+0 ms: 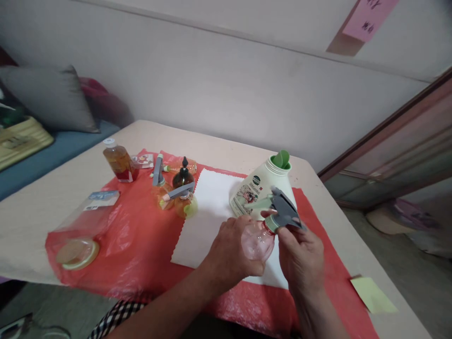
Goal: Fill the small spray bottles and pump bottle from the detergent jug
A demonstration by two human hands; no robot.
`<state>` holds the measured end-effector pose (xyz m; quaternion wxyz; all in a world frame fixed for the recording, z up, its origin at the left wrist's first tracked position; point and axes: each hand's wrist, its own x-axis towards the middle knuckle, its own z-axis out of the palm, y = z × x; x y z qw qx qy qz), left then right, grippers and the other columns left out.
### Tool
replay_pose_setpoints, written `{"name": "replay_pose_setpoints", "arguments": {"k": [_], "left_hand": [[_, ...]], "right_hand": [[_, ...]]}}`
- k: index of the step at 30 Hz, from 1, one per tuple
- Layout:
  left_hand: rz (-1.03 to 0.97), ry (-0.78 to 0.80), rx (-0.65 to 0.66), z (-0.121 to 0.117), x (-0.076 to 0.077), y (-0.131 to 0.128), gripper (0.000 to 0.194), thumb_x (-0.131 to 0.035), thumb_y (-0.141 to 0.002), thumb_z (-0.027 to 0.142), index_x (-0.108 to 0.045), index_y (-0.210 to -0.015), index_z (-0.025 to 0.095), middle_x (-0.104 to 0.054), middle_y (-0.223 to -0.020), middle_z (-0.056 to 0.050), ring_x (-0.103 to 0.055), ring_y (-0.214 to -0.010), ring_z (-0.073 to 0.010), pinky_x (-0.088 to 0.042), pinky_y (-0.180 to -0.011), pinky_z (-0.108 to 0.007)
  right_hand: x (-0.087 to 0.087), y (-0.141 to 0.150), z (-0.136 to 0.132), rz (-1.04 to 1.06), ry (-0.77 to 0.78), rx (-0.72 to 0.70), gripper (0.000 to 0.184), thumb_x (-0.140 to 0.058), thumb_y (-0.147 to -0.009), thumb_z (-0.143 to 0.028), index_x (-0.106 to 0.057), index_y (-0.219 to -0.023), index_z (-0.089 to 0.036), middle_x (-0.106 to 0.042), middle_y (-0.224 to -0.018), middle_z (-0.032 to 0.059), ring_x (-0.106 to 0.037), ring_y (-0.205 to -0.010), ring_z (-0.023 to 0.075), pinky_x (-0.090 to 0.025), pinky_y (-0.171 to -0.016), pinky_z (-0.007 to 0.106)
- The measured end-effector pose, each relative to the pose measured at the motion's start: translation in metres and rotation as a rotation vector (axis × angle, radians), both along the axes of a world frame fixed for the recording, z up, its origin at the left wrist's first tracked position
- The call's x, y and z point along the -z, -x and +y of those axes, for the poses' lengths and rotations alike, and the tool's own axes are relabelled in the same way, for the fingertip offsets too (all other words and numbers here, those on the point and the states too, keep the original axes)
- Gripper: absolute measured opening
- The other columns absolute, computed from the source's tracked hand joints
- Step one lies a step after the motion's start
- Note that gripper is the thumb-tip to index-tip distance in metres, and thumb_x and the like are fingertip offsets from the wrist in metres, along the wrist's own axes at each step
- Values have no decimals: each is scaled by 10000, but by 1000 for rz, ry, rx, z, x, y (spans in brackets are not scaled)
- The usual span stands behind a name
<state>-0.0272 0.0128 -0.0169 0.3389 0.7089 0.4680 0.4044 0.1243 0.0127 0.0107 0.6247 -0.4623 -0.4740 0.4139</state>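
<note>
Amber bottle by desk's left edge; two spray bottles mid-desk; left hand wrapped round clear spray bottle, over white sheet, toward near edge; white jug behind it, toward far right corner; right hand pinching the bottle's grey spray head near the neck

A clear, round spray bottle, gray trigger head at its neck, held tilted above a white sheet.
</note>
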Motion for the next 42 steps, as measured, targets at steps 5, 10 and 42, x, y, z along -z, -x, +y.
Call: {"name": "replay_pose_setpoints", "arguments": {"k": [5,10,42], "left_hand": [[8,12,-28,-2,0,0,824,-762,-545,218,-410,-1288,274,-588,-1194,-66,-561,-1073,-303,-481,-950,-499],[9,-23,-56,-1,10,-3,816,-770,-554,239,-418,-1291,249,-597,-1194,-84,-567,-1069,-308,-487,-948,-501],[-312,222,31,-3,-36,19,884,-827,-501,174,-484,-1311,271,-603,-1288,-65,-588,-1149,-296,-482,-996,-457]], "right_hand": [[1,13,2,75,29,2,362,-762,-761,-356,-655,-1083,-230,-694,-1053,61,-642,-963,246,-500,-933,462],[-1,16,4,188,77,-23,370,-795,-722,-355,-685,-1057,-243,-699,-1044,66,-655,-953,252,-523,-903,463],[-8,10,-3,149,19,-258,681,-759,-680,-627,-640,-1241,-258,-605,-1336,113,-524,-1271,353,-395,-1082,527]]}}
